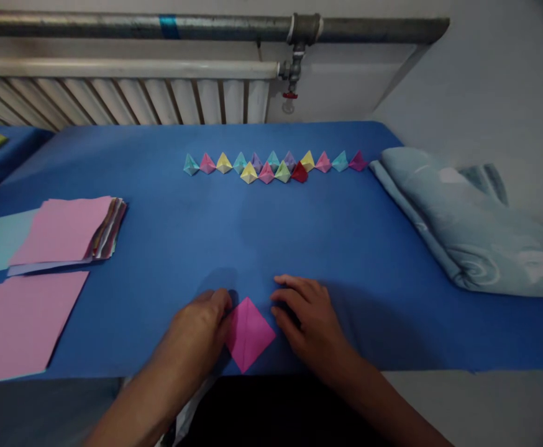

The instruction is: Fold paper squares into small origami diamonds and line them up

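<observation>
A folded square of bright pink paper (pixel 251 334) lies near the front edge of the blue table, one corner pointing away from me and a crease running down it. My left hand (pixel 205 323) has its fingers closed at the left corner of the paper, the thumb side upward. To the right, my right hand (pixel 306 313) rests with its fingers apart and slightly curled; its fingertips are close to the paper's right corner and hold nothing. Farther back stand two rows of small folded paper pieces (pixel 266 173) in several colours.
On the left lie a stack of pink and coloured paper (pixel 61 230) and another pink pile (pixel 27 326), with a light blue sheet (pixel 1 242). A folded pale blue blanket (pixel 462 230) lies at right. Behind the blue table (pixel 173 248) are a radiator (pixel 159 99) and a pipe (pixel 234 28).
</observation>
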